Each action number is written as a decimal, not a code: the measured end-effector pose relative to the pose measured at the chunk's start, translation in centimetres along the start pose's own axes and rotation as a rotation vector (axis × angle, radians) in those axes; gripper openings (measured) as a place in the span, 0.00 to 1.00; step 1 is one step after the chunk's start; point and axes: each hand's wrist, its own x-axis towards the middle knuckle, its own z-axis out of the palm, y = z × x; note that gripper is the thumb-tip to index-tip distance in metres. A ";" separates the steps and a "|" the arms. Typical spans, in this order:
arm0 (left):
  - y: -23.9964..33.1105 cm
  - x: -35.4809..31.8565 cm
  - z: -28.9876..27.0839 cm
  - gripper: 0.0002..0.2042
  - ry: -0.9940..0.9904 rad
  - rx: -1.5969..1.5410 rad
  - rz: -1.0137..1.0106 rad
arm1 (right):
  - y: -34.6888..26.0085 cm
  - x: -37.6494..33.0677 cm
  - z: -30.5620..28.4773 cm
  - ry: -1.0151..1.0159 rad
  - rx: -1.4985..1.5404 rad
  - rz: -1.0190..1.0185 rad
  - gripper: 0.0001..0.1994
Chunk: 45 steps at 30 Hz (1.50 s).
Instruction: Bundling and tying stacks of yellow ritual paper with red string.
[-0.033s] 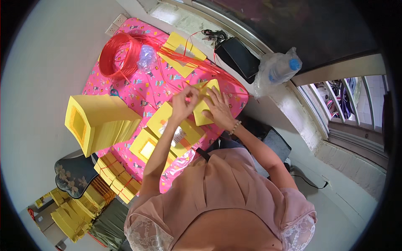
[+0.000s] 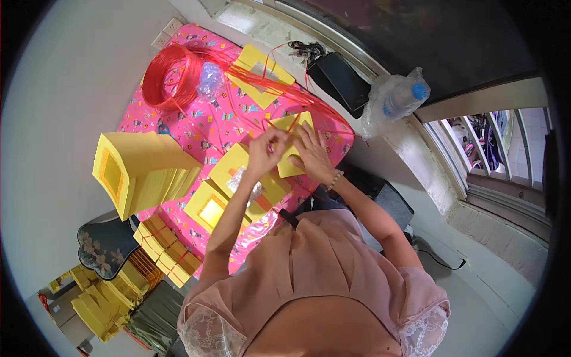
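My right hand (image 2: 310,156) lies with its fingers spread on a small stack of yellow paper (image 2: 289,168), holding it against the table. A red plastic string (image 2: 293,124) crosses the far part of this stack. Beside it, my left hand (image 2: 265,156) is closed in a pinch at the string, though the fingers partly hide what they grip. Under my left forearm lie more yellow paper stacks (image 2: 223,166), with a crumpled clear wrapper (image 2: 242,181) on top.
A coil of red string (image 2: 156,89) lies on the pink patterned tablecloth (image 2: 205,128) at the far left. A tall yellow paper pile (image 2: 148,172) stands at left, tied bundles (image 2: 166,250) below it. Along the windowsill are a black device (image 2: 339,83) and a bagged bottle (image 2: 401,98).
My left hand has shifted slightly nearer me and to the right, closer to my right hand. The right hand stays spread on the yellow stack.
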 end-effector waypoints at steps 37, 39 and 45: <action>-4.9 -4.6 3.6 0.17 0.770 -0.737 -0.508 | 1.4 0.2 2.0 0.173 0.215 -0.014 0.17; -5.4 -4.6 3.9 0.16 0.796 -0.851 -0.594 | 1.2 0.2 2.1 0.208 0.230 -0.039 0.17; -3.3 -5.4 6.1 0.12 0.809 -0.826 -0.644 | 1.4 0.1 2.1 0.208 0.179 -0.054 0.17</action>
